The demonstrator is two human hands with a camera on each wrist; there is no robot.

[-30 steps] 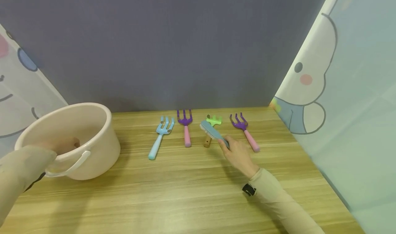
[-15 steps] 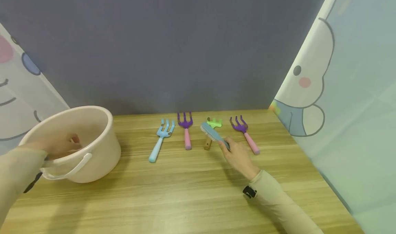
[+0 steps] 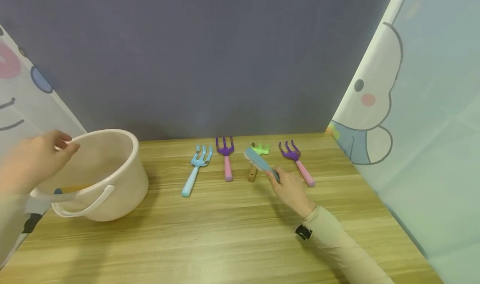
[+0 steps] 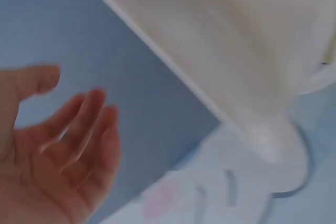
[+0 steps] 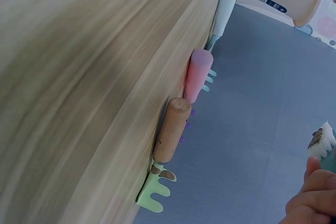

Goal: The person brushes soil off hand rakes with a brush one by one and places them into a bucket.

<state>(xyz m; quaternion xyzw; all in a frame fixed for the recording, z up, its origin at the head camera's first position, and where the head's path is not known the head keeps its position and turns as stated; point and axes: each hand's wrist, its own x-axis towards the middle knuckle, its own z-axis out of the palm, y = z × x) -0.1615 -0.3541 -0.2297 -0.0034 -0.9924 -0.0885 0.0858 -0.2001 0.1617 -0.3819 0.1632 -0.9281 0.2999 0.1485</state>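
Left hand (image 3: 37,161): fingers loosely bent, thumb standing apart from them, holding nothing; raised at the bucket's left side.

Right hand (image 3: 290,191): thumb and fingers narrowed round the handle of one brush; black strapped device (image 3: 303,232) at the wrist.

Brush, blue, long oval head, white bristles with a brown patch (image 3: 259,160): held in the right fingers, head pointing forward and left, clear of the table.

Bucket, round, cream-white, smooth-walled, with white bail handle (image 3: 125,194): below and right of the left fingers, not touching them.

Orange item with blue end (image 3: 76,188): inside the bucket, below the left fingers; mostly hidden.

Rake, light green head, brown wooden handle (image 3: 253,174): beyond the right fingers, partly covered by the brush in the head view.

Fork, purple tines, pink handle (image 3: 227,167): left of the right fingers.

Fork, light blue, brown-spotted (image 3: 191,178): farther left.

Claw, three purple tines, pink handle (image 3: 305,173): just right of the right fingers.

Table, wood-grained (image 3: 210,238): beneath all.
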